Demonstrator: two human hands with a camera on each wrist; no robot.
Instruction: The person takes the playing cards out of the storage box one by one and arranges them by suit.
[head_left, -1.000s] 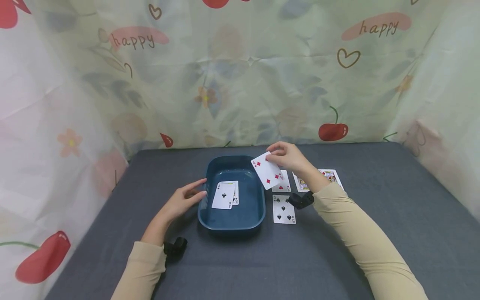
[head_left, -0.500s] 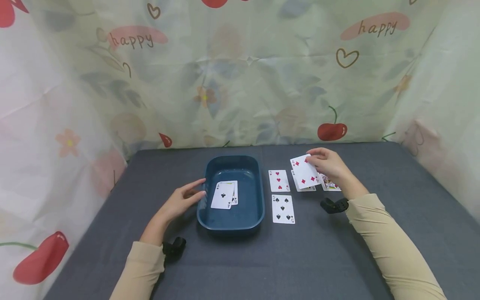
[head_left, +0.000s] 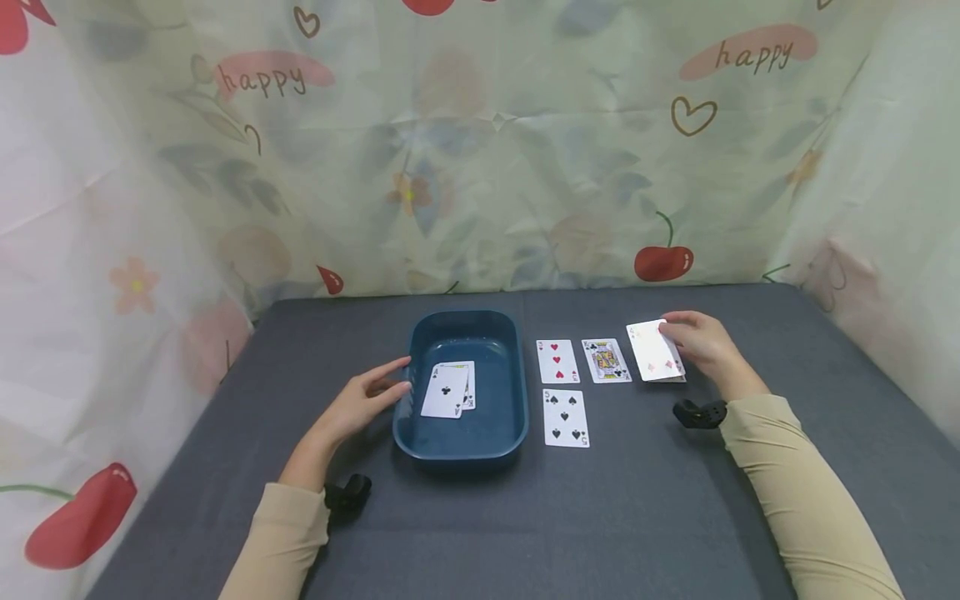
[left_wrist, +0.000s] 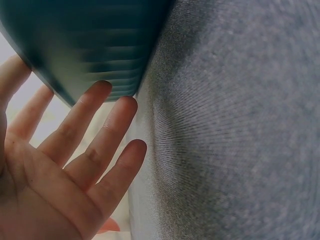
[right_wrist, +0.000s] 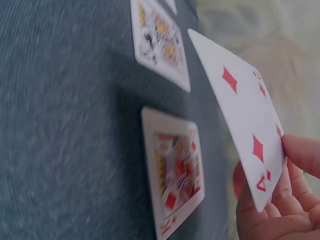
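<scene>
My right hand [head_left: 697, 346] pinches a four of diamonds [right_wrist: 245, 110] between thumb and fingers. The card is held above a king of diamonds [right_wrist: 177, 170], largely covering it in the head view. To its left lie a black-suited court card [head_left: 607, 361] and a three of hearts [head_left: 557, 362], with a five of spades [head_left: 566, 418] nearer the person. My left hand [head_left: 363, 407] has its fingers extended at the left rim of a dark blue tray [head_left: 519, 392]. Inside that tray an ace of clubs [head_left: 444, 392] overlaps another face-up card [head_left: 470, 385].
Dark grey cloth [head_left: 480, 533] covers the table. Behind it hangs a patterned curtain [head_left: 495, 200], which also runs along both sides. A black wrist camera [head_left: 348, 492] sits on the left wrist, and another black wrist camera [head_left: 699, 414] on the right.
My right hand has carried the four of diamonds rightward, from beside the tray's right rim, past the three of hearts and the court card, to over the king of diamonds. The left hand stays put.
</scene>
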